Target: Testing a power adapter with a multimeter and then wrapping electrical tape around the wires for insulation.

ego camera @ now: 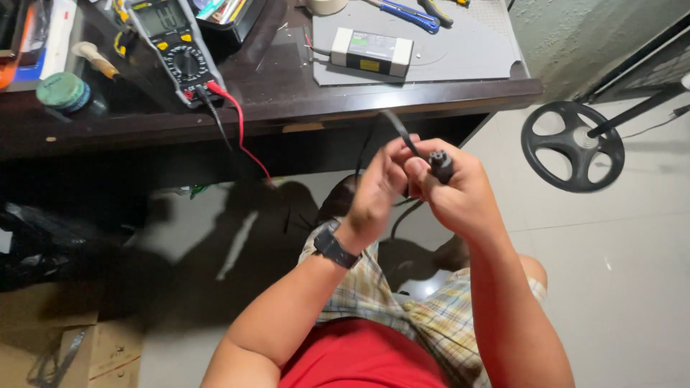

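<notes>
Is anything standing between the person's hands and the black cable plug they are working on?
Nothing visible does. The right hand already grips the black plug, and the left hand touches its cable right beside it, in front of the desk edge.

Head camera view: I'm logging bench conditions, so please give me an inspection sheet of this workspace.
Surface: dark wooden desk with a grey mat on its right part.
Job's things: black cable plug, held up in front of the desk edge.
Clutter: multimeter, white power adapter, blue-handled tool, green tape roll, tray of small items.
Grippers: left hand and right hand close together, both gripping the plug and its cable.
Cables: red lead and black lead hang from the multimeter over the desk edge; the plug's black cable runs up toward the desk.
Surroundings: tiled floor, black round stand base, cardboard boxes.
</notes>
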